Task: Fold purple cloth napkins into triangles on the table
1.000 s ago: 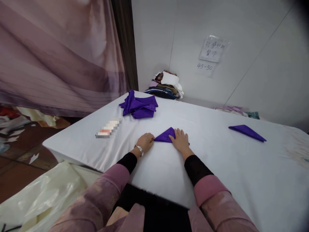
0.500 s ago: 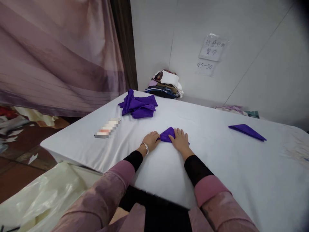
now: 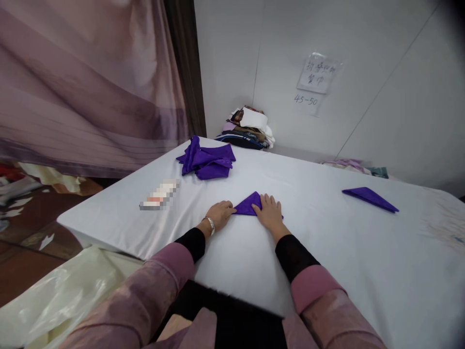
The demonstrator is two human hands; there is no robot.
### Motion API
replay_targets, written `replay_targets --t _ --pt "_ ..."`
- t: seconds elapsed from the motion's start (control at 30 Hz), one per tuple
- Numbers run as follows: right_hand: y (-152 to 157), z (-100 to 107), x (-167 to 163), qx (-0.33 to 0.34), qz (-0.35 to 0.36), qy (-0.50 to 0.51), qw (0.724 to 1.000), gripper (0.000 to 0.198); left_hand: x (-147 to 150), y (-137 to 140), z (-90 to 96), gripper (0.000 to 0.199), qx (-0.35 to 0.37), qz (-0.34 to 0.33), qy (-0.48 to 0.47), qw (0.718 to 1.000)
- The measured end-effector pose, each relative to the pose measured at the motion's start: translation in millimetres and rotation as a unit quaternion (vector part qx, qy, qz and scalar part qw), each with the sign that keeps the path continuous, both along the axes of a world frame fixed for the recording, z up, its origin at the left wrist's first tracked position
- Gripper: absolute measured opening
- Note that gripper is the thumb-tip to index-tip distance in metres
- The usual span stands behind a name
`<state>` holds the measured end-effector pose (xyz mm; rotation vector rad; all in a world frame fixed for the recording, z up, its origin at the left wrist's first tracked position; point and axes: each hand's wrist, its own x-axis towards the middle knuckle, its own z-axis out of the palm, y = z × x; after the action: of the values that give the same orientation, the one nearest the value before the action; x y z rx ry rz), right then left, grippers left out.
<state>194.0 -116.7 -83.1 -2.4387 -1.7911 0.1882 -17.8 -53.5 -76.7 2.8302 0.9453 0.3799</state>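
Observation:
A purple cloth napkin (image 3: 248,205), folded into a triangle, lies on the white-covered table in front of me. With the fingertips of my left hand (image 3: 220,215) I pinch its left corner; a silver bracelet sits on that wrist. My right hand (image 3: 269,212) rests flat across the napkin's right part, fingers stretched out, and hides some of it. Off to the right lies another folded purple napkin (image 3: 370,199), long and triangular. Several loose purple napkins (image 3: 209,162) form a crumpled heap at the back left.
A blurred-out flat object (image 3: 160,195) lies on the white tablecloth (image 3: 319,252) at the left. Behind the table, folded clothes (image 3: 250,127) are stacked by the wall. Paper signs (image 3: 317,73) hang there. A drape (image 3: 90,87) borders the left, with plastic sheeting (image 3: 72,286) below.
My left hand has shifted a little to the left, and more of the napkin's left corner shows. My right hand stays on the napkin. The view has turned slightly.

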Motion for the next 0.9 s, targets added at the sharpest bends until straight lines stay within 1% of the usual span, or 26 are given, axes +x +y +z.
replay_targets --t 0.1,0.17,0.23,0.3,0.4,0.47,0.57,0.67,0.8,0.9 --pt "0 0 -1 0.004 -0.003 0.004 1.0 0.073 -10 -1 1.1 0.032 0.004 -0.008 -0.005 1.0" --pt "0 0 -2 0.01 -0.003 0.006 1.0 0.073 -12 -2 4.7 0.029 0.004 0.012 -0.012 1.0" --pt "0 0 -2 0.016 -0.002 0.008 1.0 0.073 -5 -2 10.0 0.026 0.004 0.041 -0.031 0.999" --pt "0 0 -3 0.02 0.0 0.006 1.0 0.072 13 -1 15.2 0.027 0.007 0.05 -0.058 0.997" --pt "-1 0 -2 0.026 0.001 -0.005 1.0 0.067 55 -2 17.8 0.036 0.008 0.009 -0.07 0.997" --pt "-1 0 -2 0.02 0.008 -0.015 1.0 0.063 80 -3 15.0 0.045 -0.013 -0.023 -0.038 0.999" --pt "-1 -1 -1 0.012 0.01 -0.017 1.0 0.06 102 -2 6.8 0.059 -0.079 -0.021 0.022 0.996" --pt "1 -2 1 0.014 0.007 -0.01 1.0 0.061 105 0 0.4 0.063 -0.116 0.002 0.038 0.993" --pt "-4 -3 8 -0.001 0.026 0.003 1.0 0.062 103 -1 -1.1 0.065 -0.12 0.011 0.044 0.992" --pt "-14 -4 17 0.006 0.037 -0.002 0.999 0.062 104 -2 -2.2 0.068 -0.107 0.013 0.048 0.993"
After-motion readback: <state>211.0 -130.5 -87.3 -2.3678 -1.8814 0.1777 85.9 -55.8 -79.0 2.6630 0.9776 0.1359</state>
